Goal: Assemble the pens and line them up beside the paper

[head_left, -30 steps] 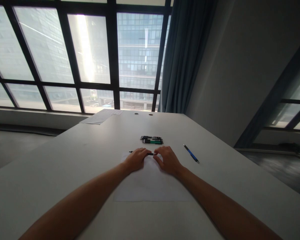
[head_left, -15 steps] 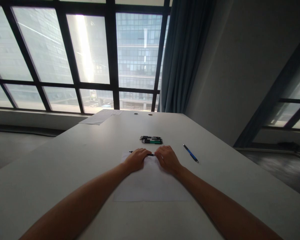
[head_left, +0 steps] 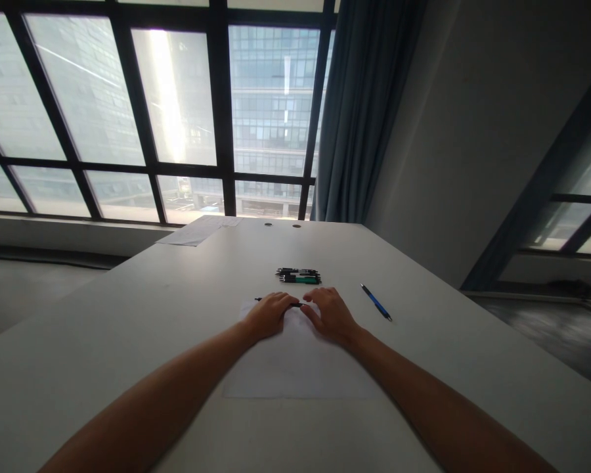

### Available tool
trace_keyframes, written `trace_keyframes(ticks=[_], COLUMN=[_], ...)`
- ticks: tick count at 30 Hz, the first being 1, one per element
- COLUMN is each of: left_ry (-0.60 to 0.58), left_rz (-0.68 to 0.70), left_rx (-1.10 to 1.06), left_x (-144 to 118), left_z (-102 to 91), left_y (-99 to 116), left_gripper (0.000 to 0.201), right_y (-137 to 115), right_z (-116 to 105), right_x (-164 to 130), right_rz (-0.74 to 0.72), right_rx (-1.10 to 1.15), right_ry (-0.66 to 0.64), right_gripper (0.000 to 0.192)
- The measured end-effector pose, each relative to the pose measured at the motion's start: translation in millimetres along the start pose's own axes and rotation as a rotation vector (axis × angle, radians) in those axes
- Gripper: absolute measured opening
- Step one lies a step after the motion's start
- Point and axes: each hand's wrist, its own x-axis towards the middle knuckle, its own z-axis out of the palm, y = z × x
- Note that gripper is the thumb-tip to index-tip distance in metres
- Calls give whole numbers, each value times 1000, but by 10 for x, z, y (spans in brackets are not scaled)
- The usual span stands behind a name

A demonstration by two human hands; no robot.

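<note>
My left hand (head_left: 270, 313) is closed around a dark pen (head_left: 295, 305) that lies crosswise over the top of a white paper sheet (head_left: 295, 368). The pen's thin end sticks out to the left of the knuckles, its other end to the right of the fingers. At that right end is my right hand (head_left: 328, 313), thumb and fingers parted in a loose curve. Whether its thumb still touches the pen is hard to see. Just beyond both hands lies a small group of pens (head_left: 299, 279), black ones and one with a green barrel.
A blue pen (head_left: 375, 302) lies at a slant on the white table (head_left: 217, 269), right of my right hand. More paper sheets (head_left: 192, 231) rest at the far left corner. Two small round discs (head_left: 296, 226) are near the far edge, with a curtain (head_left: 359, 131) and windows behind.
The fingers of my right hand have opened and come away from the thumb at the pen's right end. My left hand and the pen have stayed in place.
</note>
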Motion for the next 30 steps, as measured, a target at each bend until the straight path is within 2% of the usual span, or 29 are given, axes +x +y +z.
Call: trace_keyframes(ticks=[17,26,30], left_ry=[-13,69,105], left_rz=[5,116,38], left_rx=[56,92,193], left_x=[-15,-6,15], left_z=[36,78,7], left_y=[-33,-55,7], left_gripper=[41,40,31], right_y=[-14,-30,16], right_z=[-2,71,82], right_x=[20,24,-2], right_rz=[-20,69,196], right_rx=[-86,-56,22], right_ry=[-44,54,181], right_gripper=[30,29,37])
